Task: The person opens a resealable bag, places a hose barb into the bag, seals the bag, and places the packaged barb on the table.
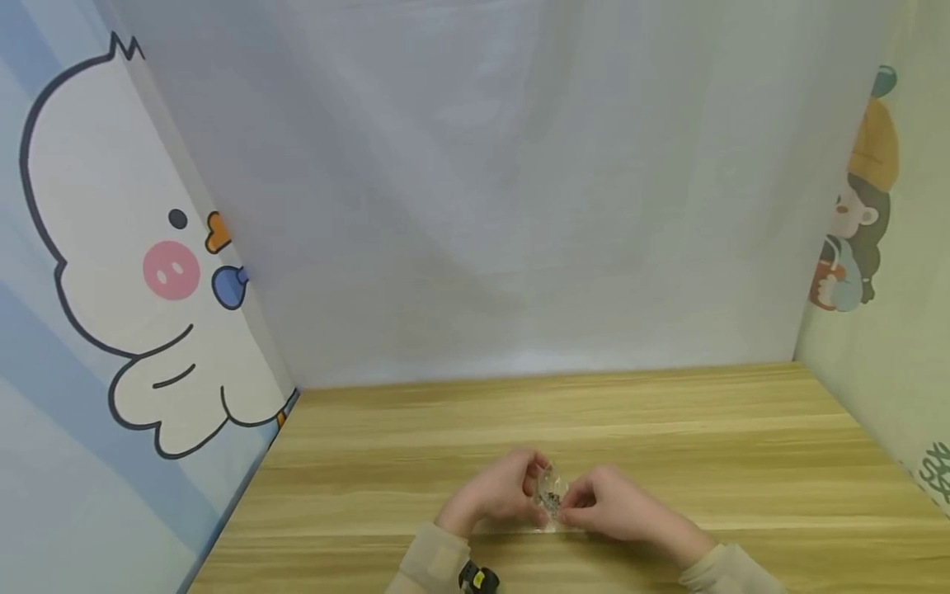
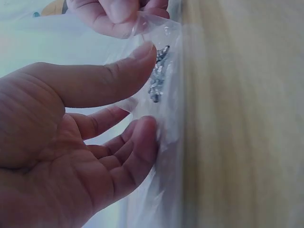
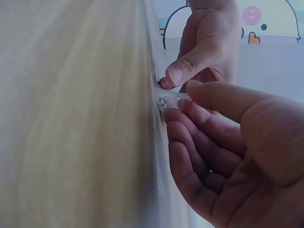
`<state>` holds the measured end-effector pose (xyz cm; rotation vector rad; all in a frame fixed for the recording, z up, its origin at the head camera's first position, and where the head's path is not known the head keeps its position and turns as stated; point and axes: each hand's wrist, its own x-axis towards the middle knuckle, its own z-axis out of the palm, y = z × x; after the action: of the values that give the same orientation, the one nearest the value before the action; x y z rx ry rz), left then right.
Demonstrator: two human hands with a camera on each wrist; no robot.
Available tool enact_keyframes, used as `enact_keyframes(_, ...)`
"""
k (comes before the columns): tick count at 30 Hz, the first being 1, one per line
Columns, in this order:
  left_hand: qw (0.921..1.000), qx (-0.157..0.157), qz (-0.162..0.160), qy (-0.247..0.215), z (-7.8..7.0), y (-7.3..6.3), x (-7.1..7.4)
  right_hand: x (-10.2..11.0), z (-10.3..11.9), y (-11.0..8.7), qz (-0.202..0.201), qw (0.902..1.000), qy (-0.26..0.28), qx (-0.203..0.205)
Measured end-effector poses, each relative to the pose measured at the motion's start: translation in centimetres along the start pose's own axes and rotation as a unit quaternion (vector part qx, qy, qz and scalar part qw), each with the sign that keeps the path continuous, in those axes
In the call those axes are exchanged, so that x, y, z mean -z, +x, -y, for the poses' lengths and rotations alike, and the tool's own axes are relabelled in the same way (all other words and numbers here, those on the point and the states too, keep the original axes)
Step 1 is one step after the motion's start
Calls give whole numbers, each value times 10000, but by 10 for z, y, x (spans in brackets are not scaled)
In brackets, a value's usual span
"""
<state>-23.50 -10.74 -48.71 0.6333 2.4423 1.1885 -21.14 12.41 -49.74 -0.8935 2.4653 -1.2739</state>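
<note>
A small clear plastic bag [image 1: 550,478] lies between the two hands, low over the front middle of the table. Small dark, shiny metal pieces [image 2: 157,80], which look like screws, are bunched inside it. My left hand [image 1: 499,492] holds the bag's left side, its thumb and bent fingers around the plastic. From the other side my right hand [image 1: 618,505] pinches the bag's edge between thumb and index finger. A thin red line shows at that pinched edge in the right wrist view. The right hand's other fingers are curled beneath.
The wood-grain table [image 1: 356,462] reaches back to a pale grey curtain [image 1: 475,206]. Walls printed with a cartoon bird [image 1: 104,231] and a cartoon child [image 1: 853,214] stand left and right. Clear plastic film [image 2: 166,180] lies along the tabletop under the hands. A dark band [image 1: 478,577] sits by the left sleeve.
</note>
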Motion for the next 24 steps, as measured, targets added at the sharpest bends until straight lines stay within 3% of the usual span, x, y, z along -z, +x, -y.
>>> enact_keyframes(7, 9982, -23, -321, -513, -3, -1, 5, 11, 6, -4, -255, 9995, -51, -192)
enact_keyframes(14, 9912, 21, -769, -1075, -11, -3, 10, 27, 9, -6, -555, 9983, -54, -166)
enact_keyframes(24, 9843, -76, -1310, -1178, -19, 2, 21, 52, 13, -13, -1020, 9946, 19, -212)
